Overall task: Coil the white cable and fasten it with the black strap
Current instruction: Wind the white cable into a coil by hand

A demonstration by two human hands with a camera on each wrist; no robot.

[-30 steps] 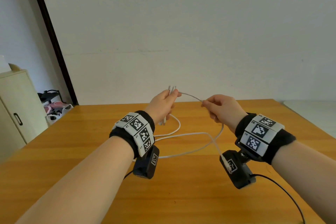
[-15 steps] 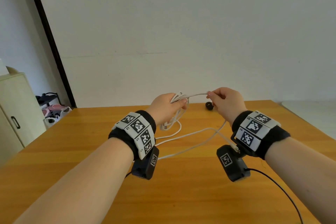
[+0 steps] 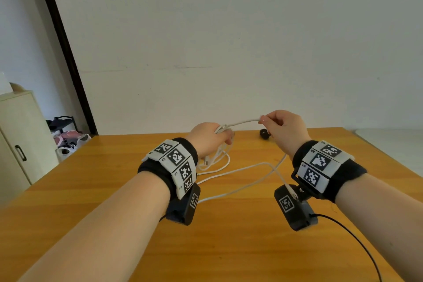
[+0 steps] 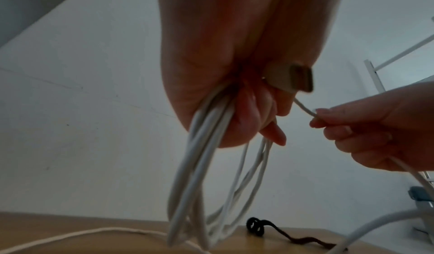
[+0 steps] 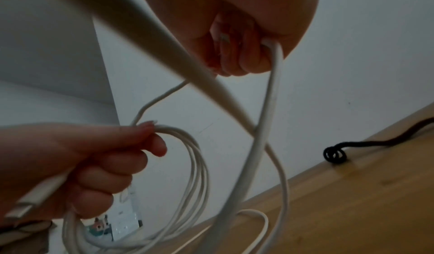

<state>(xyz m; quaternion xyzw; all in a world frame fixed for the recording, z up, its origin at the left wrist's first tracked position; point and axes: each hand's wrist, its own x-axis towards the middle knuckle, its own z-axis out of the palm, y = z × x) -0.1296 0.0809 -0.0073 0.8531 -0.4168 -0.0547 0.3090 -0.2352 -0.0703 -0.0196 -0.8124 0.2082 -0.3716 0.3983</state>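
Now I'm gripping the thin white cable's point(image 3: 242, 123) loops in my left fingers point(image 3: 225, 138), right fingers point(image 3: 265, 121) pinching its span leading rightward.

From the head view, the right hand point(image 3: 282, 129) hides part of the black strap point(image 3: 264, 133); the left hand point(image 3: 209, 138) covers the gathered white cable point(image 3: 242, 122) loops.

Plain white wall point(image 3: 229, 41) ahead, well beyond the fingers. Wooden table point(image 3: 240, 247) under them, warm orange grain. Dark door frame point(image 3: 61, 46) runs up at far left. Cream cabinet point(image 3: 20, 135) w/ black handle, left of the fingers. Low rack point(image 3: 61, 121) w/ shoes (pink ones, blurry) btwn cabinet and frame. Pale surface point(image 3: 393, 144) off to the right. Soft, even light.
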